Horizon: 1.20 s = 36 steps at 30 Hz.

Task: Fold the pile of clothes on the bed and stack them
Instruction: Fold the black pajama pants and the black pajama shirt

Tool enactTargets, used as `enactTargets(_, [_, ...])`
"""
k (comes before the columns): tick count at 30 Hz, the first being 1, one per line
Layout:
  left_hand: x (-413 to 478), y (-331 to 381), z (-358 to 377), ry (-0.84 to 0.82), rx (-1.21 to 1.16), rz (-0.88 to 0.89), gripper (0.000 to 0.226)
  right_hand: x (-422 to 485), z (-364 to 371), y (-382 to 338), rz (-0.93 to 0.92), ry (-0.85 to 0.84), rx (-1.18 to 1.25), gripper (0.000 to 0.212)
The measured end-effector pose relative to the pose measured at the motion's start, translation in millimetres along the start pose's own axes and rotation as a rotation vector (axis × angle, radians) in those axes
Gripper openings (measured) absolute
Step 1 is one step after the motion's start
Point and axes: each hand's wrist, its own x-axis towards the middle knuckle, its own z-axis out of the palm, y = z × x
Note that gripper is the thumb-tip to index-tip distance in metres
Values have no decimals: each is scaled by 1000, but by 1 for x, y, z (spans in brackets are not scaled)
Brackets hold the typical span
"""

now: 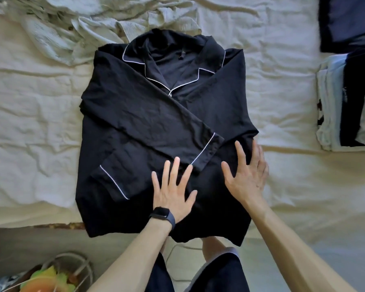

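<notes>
Rumpled cream bedsheet (40, 114) carries a black button-up pyjama shirt with white piping (148, 114), face up at its middle, sleeves crossed over the chest. The person's left hand (173, 192) and right hand (248, 175) lie flat on its lower half, fingers straight and spread, gripping nothing, cloth under the palms. Smoothing seems in hand; next, the hem likely needs pinching and lifting toward the collar, before joining the folded stack of dark and pale clothes (346, 106) at right

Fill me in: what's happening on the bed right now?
A person is folding a black shirt on the bed. Its sleeves are crossed over the front. The left hand and right hand rest flat on its lower part, fingers spread. A folded stack sits to the right; a crumpled pale garment lies beyond the shirt.
</notes>
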Motion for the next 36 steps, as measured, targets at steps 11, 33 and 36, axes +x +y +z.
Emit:
enactTargets(11, [-10, 91, 28, -185, 4, -272, 84, -9, -12, 72, -302, -124, -100, 65])
enactTargets(33, [-132, -214, 16, -33, -709, -1207, 76, -166, 74, 94, 758, -277, 1021, 24])
enactTargets(36, [-134, -243, 16, -131, -724, -1040, 64, -173, 70, 94, 719, -351, 996, 27])
